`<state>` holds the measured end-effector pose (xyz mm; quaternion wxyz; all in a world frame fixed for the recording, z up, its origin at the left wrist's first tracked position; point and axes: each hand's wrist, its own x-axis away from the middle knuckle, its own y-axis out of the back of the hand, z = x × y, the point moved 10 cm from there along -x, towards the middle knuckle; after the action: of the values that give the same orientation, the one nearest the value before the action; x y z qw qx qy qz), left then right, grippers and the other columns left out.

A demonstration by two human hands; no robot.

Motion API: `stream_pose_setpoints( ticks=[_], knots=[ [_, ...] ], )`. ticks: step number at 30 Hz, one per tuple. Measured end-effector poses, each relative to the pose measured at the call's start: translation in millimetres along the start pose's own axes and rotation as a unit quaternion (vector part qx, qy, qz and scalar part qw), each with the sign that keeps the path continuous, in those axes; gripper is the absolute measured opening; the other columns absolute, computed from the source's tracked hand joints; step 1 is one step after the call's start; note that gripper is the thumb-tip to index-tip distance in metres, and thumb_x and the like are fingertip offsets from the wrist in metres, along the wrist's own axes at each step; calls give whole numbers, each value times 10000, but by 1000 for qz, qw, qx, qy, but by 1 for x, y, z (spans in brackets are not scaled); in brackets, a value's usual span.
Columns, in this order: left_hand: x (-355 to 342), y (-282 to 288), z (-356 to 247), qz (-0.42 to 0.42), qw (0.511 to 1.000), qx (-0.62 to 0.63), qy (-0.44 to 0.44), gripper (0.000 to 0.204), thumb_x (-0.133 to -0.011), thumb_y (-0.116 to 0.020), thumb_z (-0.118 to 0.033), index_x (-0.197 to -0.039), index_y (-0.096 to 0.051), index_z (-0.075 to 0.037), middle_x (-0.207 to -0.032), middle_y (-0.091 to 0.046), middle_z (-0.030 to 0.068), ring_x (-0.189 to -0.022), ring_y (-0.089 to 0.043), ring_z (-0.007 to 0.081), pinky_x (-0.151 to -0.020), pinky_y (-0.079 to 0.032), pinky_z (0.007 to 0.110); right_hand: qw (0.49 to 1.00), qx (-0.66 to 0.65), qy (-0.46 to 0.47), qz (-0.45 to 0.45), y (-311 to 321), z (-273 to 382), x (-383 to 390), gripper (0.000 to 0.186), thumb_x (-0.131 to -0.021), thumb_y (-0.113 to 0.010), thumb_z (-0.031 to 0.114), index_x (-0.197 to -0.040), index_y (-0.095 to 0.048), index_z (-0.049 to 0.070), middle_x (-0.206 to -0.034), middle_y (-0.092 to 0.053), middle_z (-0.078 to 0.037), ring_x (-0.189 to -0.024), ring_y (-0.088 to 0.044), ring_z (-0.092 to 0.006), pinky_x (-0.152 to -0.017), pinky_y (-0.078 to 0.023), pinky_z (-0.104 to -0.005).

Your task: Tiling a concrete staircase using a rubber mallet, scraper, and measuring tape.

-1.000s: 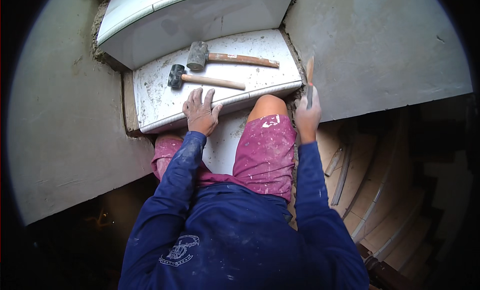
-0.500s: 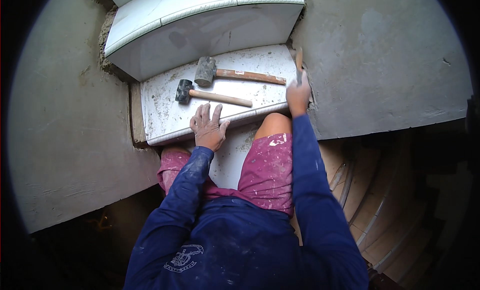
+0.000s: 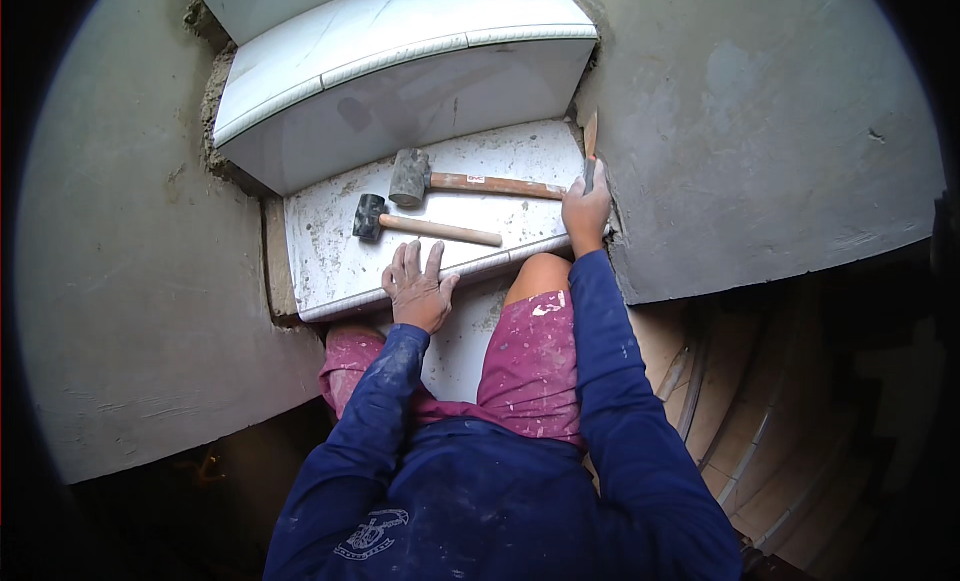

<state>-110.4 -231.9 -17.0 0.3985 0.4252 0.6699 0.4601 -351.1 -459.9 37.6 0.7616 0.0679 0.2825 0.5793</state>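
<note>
1. On my far left the grey left wall [image 3: 150, 301] stops at a rough, narrow gap alongside the white step [image 3: 325, 246]
2. A stretch of speckled tile runs from the step's left edge to the small mallet [image 3: 440, 230], black head leftward, lying on the step
3. My left hand [image 3: 420, 289] is spread wide, palm down over the step's front edge, fingertips just beside the small mallet's handle
4. Beyond it the large mallet [image 3: 500, 187] lies nearly parallel, a strip of tile between the two handles, the riser [image 3: 440, 96] standing behind its grey head
5. My right hand [image 3: 587, 211] is wrapped round the dark handle of a scraper [image 3: 590, 146], blade pointing away from me, at the step's right end (a tight corner: the large mallet's handle ends right by my hand, and I cannot tell whether they touch)
6. Just past the scraper the right wall [image 3: 760, 161] begins, and below its lower edge lie curved stairs [image 3: 740, 411]
</note>
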Motion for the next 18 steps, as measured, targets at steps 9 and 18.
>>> stream_pose_setpoints(
  ticks=[9,18],
  knots=[
    [-2,-6,4,1,1000,0,1,616,-880,-599,-437,-1430,-421,-223,-1457,-309,147,-1397,-209,345,-1079,-152,564,999,-16,-8,35,13,48,-36,452,-874,-525,111,-1305,-529,-24,-1105,-630,-310,-1024,-635,-425,-896,-485,-452],
    [-7,-1,-6,8,1000,5,-9,625,-875,-601,-436,-1430,-422,-211,-1458,-306,157,-1393,-213,347,-1081,-155,560,997,78,9,5,27,78,-72,507,-864,-545,138,-1331,-505,-53,-1143,-622,-314,-1054,-626,-432,-943,-485,-432]
  ],
)
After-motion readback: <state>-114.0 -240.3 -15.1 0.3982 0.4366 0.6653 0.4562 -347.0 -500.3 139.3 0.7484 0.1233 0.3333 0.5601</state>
